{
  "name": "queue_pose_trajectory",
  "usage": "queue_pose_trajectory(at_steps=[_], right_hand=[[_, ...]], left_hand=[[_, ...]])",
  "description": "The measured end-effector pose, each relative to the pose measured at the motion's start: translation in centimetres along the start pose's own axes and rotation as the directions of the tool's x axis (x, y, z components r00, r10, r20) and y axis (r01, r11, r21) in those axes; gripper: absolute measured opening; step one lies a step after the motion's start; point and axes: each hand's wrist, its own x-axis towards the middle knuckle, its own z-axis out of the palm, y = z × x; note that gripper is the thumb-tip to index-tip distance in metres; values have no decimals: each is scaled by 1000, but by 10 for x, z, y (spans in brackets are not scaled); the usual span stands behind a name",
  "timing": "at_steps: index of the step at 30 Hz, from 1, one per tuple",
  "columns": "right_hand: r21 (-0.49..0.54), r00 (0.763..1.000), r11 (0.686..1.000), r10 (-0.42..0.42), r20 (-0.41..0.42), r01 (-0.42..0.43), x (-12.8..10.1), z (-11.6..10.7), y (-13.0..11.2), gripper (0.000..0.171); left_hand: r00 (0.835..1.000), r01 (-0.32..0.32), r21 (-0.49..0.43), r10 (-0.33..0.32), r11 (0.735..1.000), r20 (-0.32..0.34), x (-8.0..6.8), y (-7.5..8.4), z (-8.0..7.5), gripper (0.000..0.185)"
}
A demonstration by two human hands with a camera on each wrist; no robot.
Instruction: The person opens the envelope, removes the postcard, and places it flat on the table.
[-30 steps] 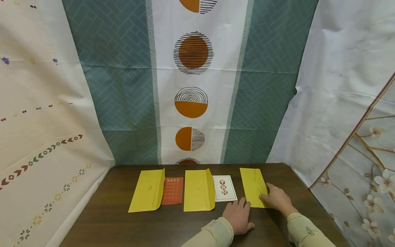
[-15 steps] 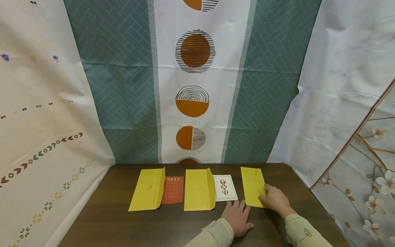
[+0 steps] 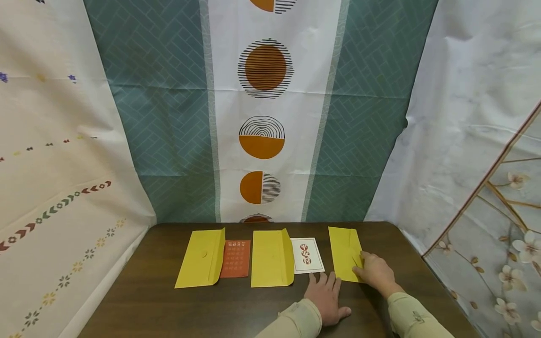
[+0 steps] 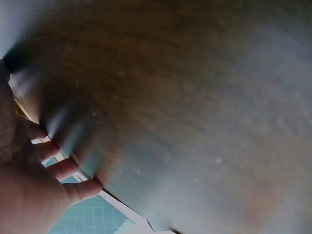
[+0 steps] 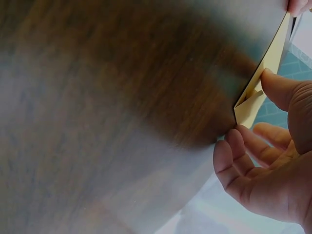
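On the right of the row lies a yellow envelope (image 3: 344, 253) in the head view. My right hand (image 3: 376, 272) grips its right side near the lower corner, thumb on the paper and fingers along the edge. The right wrist view shows the thumb (image 5: 278, 87) against the envelope (image 5: 265, 70), with bent fingers around its folded end. My left hand (image 3: 324, 300) rests on the table, fingers spread and fairly straight. Its fingertips lie just below a white card (image 3: 307, 256) with red characters, beside the envelope's lower left corner.
Two more yellow envelopes, one at the left (image 3: 200, 258) and one in the middle (image 3: 270, 258), lie with flaps toward the right. Between them sits a red card (image 3: 235, 259), partly by the left flap. The dark wooden table (image 3: 203, 310) has patterned cloths (image 3: 173, 141) behind it.
The head view has shifted slightly. My right hand stays at the right envelope and my left hand at the table, with hardly any movement. The cards and other envelopes lie as before.
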Motion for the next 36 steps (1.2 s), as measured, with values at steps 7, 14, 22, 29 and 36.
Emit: queue_pose_trajectory(at_steps=[7,14,22,29,36], right_hand=[[-6,1000,1000,0,-3,0,0,2,-1,69],[9,997,998,54,57,-54,-4,-3,4,83],[53,975,989,125,181,-136,-2,-8,21,119],[62,965,983,158,208,-174,1,-10,30,129],[98,951,972,186,248,-216,-1,-13,32,133]], left_hand=[[1000,-2,-2,2,1000,-15,1,1,-1,83],[995,10,-154,5,988,99,-8,-2,-17,91],[991,46,-149,-26,988,135,-11,0,-25,98],[990,45,-156,-24,987,136,-2,2,-16,99],[987,43,-190,-12,981,159,-1,0,-17,100]])
